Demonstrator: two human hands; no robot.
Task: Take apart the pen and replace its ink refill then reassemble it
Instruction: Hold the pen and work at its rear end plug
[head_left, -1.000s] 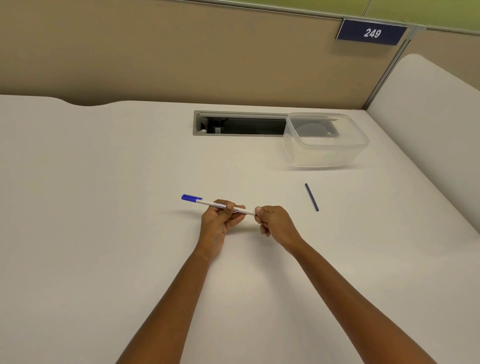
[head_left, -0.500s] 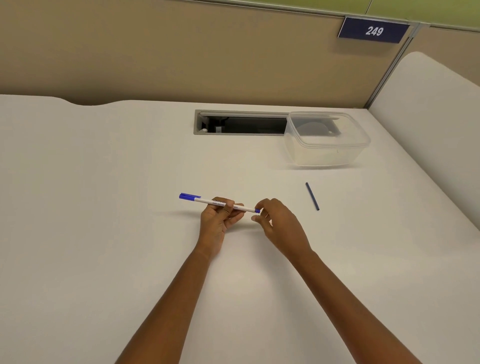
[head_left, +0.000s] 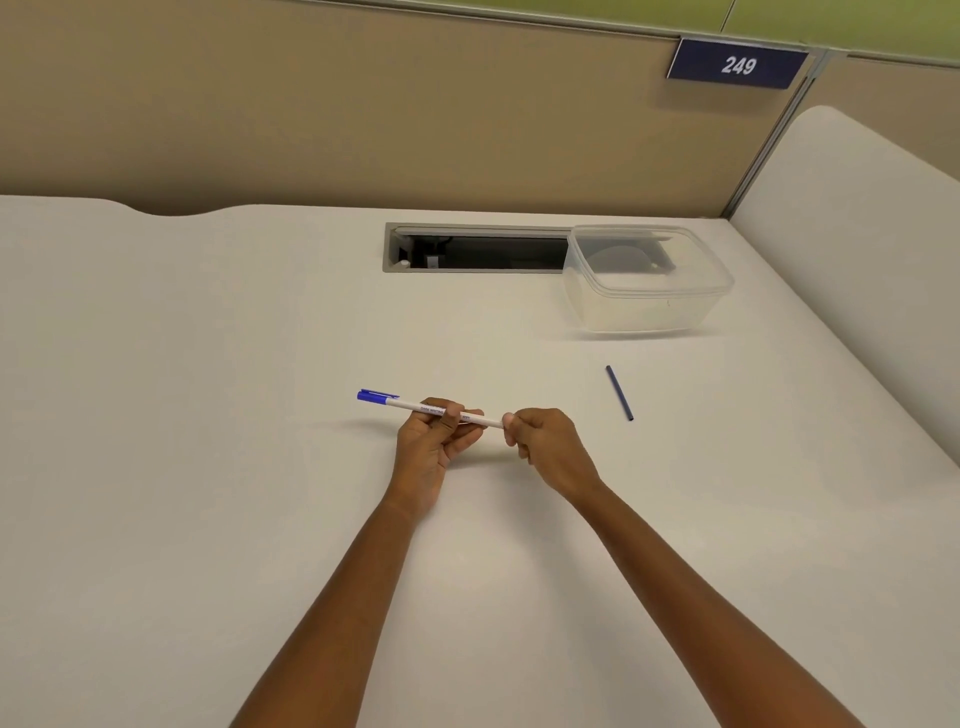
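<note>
Above desk (head_left: 208, 467), hands grip pen (head_left: 410, 405).

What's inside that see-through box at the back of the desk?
The clear box looks empty: only the desk and the dark cable slot behind it show through its walls. Nothing covers it, though glare blurs its far corner.

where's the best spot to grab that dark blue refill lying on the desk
Probably pinch the refill at mid-length from above, fingers on its two long sides. It lies flat on the desk, alone, thin and straight, angled slightly, right of the right hand.
</note>
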